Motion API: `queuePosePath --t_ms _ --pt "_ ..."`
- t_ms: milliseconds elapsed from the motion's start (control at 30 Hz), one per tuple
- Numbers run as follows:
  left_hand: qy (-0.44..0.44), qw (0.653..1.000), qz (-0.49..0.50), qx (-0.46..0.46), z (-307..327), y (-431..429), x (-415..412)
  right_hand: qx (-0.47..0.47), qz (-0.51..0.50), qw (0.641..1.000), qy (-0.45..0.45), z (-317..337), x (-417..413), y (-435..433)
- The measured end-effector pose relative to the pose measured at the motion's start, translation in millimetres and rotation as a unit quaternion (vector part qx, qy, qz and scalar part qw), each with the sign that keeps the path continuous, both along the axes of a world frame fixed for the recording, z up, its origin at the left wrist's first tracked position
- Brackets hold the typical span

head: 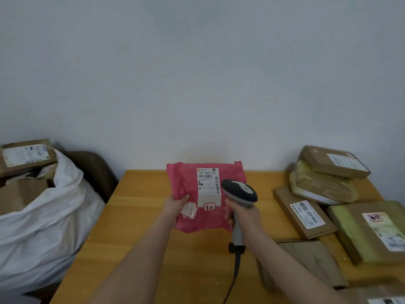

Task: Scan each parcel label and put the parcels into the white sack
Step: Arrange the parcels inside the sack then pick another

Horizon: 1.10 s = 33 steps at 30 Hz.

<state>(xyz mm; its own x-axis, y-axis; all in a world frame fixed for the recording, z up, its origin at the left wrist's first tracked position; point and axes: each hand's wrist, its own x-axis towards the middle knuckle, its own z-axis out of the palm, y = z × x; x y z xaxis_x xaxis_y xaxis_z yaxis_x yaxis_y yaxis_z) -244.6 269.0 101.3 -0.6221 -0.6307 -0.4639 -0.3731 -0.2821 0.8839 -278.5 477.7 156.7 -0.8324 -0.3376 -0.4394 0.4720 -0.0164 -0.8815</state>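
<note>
Pale grey wall (197, 73) ahead, yellow wooden table (140, 249) below. Holds a crumpled pink plastic mailer parcel (188, 183) upright above the table's middle, left hand (175, 205) pinching its left edge. Grips a grey barcode scanner (240, 191) in the right hand (245, 216), curled round the handle, head near the white printed label (208, 187). Has a bulging white sack (54, 216) at left, brown cardboard parcels (287, 207) at right.

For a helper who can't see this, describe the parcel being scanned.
Find the wooden table by the wall. Over its middle, the left hand holds a pink mailer with a white label. No other parcel is pink.
</note>
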Motion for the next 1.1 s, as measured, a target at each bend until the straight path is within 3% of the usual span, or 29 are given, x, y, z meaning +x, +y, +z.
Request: queuePosePath --t_ms 567,1100 --pt "0.002 0.999 -0.008 -0.033 -1.4 8.4 12.8 0.025 0.044 0.999 -0.006 20.4 20.6 6.1" --pt "0.012 1.0 0.0 -0.008 4.1 13.1 26.5 0.015 0.04 0.999 -0.025 23.8 19.1 12.4"
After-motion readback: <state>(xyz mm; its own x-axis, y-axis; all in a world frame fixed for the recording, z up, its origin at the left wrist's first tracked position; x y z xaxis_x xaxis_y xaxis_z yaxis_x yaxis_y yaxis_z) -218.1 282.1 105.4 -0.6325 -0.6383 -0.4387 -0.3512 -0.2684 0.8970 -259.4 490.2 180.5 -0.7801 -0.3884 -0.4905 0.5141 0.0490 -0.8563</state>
